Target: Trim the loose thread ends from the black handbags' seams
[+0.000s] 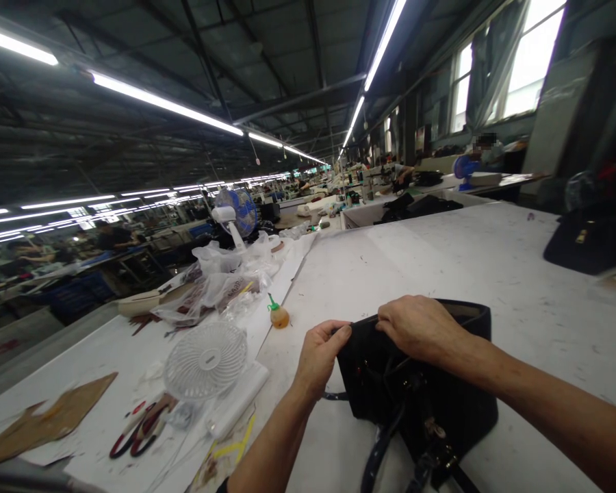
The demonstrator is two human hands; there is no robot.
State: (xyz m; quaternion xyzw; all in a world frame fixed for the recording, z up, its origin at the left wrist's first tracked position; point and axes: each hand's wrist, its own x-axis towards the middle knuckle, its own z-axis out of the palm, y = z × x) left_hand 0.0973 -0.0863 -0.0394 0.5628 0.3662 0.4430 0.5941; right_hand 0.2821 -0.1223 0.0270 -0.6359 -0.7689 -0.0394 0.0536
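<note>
A black handbag (369, 383) stands on the white table, its opening facing up and its strap and metal fittings hanging at the front. My left hand (321, 352) pinches the bag's upper left corner between thumb and fingers. Across the top edge, my right hand (415, 327) grips the rim, with its fingertips curled over and partly hidden. A dark handle (382, 452) droops from the bag's front toward me. Part of the lining shows inside the opening at the right.
Left of the bag are a small plastic bottle (278, 316) with a green top, a white fan (205, 359), scissors (138, 431) and brown material (46, 421). Plastic bags (220, 287) lie behind them. Another dark bag (590, 236) sits at the far right. A person (487, 150) is in the background.
</note>
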